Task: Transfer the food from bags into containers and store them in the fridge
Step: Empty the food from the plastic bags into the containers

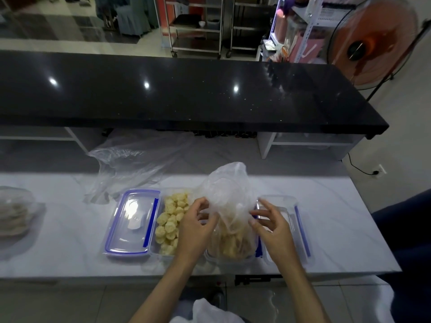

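Bag of thin clear plastic, pale yellow food pieces inside, stands in a clear plastic container; I see left hand and right hand pinching its sides. Filled container, blue-rimmed lid alongside.

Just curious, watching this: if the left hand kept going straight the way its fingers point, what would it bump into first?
The left hand points up and to the right, its fingertips already at the clear plastic bag standing in the container. It would likely press into the bag's thin film first, then the pale food pieces inside; depth is hard to judge.
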Demonstrator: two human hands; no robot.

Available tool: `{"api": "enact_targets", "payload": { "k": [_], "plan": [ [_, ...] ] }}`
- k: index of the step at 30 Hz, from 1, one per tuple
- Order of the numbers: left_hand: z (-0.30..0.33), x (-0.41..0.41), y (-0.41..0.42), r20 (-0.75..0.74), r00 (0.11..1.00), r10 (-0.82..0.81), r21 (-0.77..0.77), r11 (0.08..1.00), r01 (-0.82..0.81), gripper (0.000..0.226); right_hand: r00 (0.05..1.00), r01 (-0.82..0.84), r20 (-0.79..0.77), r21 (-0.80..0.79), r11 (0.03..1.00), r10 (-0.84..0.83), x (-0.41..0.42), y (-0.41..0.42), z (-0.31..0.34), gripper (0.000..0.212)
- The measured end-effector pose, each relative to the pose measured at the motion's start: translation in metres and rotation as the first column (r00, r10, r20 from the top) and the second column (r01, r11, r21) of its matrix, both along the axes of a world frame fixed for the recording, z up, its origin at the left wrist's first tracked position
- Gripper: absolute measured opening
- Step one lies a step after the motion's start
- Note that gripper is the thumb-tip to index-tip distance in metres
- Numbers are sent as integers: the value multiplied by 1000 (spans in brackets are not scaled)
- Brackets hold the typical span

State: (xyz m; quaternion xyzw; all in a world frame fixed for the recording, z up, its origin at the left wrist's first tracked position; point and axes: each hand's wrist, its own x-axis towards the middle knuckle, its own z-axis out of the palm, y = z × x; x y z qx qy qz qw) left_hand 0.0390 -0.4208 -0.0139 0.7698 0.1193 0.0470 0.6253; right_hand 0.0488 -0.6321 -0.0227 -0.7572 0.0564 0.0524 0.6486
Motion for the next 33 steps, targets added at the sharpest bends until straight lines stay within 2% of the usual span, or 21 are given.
{"api": "enact_targets", "payload": {
  "k": [2,3,5,7,10,13,15,18,21,23,27,31,33],
  "plan": [
    [-4,-3,3,-4,998,-67,96,993,67,48,993,-112,-30,-41,993,111,-2,-4,-8,94],
    [-6,-4,5,-9,995,-101,139,985,102,56,987,-157,-30,-83,984,155,-3,-6,-11,102],
    [-10,-7,10,-28,987,-157,206,965,160,66,979,-199,7,-225,954,206,-5,-11,-18,103],
    [-12,-8,16,-58,978,-199,256,944,207,74,974,-186,56,-355,916,219,-5,-15,-26,89],
    [-12,-7,24,-103,962,-253,315,909,273,87,969,-197,40,-480,855,246,-3,-18,-32,51],
    [-10,-5,32,-147,929,-341,333,867,371,102,979,-163,31,-470,867,201,-2,-14,-33,21],
    [-7,-5,33,-179,905,-386,289,859,423,107,988,-113,50,-429,896,149,-2,-9,-32,13],
    [-6,-2,28,-198,909,-367,252,877,409,97,995,-84,26,-342,936,99,-1,-4,-28,8],
    [-6,3,21,-121,948,-293,267,911,316,70,993,-101,33,-281,954,115,3,-2,-24,11],
    [-5,6,17,-64,970,-236,198,949,244,55,996,-71,37,-221,973,81,4,-2,-23,14],
    [-3,11,10,-18,993,-120,17,993,121,41,999,11,-39,4,1000,-11,5,4,-13,14],
    [2,12,6,-11,996,-88,-106,991,87,31,996,-86,-30,-10,996,85,5,6,-7,15],
    [3,12,6,-11,996,-85,-149,985,82,28,986,-165,-27,-120,979,163,6,-1,-11,11]
  ]
}}
